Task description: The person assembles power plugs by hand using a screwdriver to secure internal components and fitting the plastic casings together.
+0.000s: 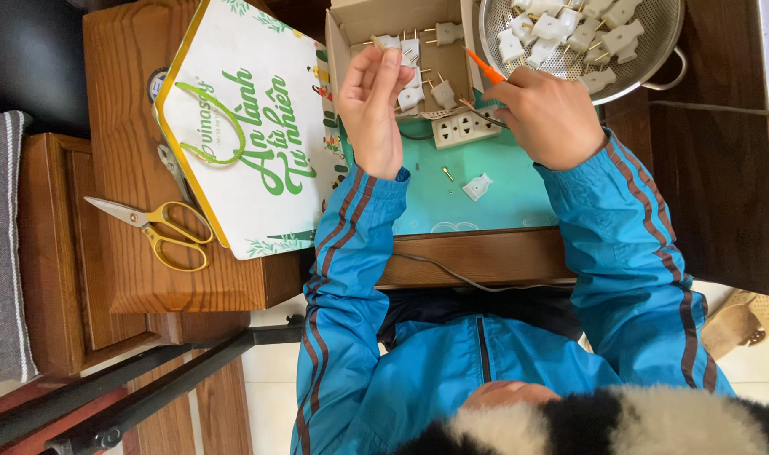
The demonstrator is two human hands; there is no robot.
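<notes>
screwdriver with an orange handle (485,66) sits in my right hand (549,114), fingers closed round it; its long axis slants from the fist up and away toward the round metal colander (667,38), and the tip end is hidden inside the grip. just beside that fist lies a white multi-socket power strip (464,128), and nearer me a loose white plastic plug shell (477,186) and a small brass pin (447,173). my left hand (374,105) is raised, fingertips pinched narrow together; i cannot tell what, if anything, is between them. beyond it an open cardboard box (342,42) holds white two-pin plugs (443,91), and more fill the colander, which is cut off at the frame edge. all of this rests on a teal mat (502,198) over a brown wooden table (721,185). well apart from the left hand lie yellow-handled scissors (161,227) and a white-and-green printed paper bag (249,126).
</notes>
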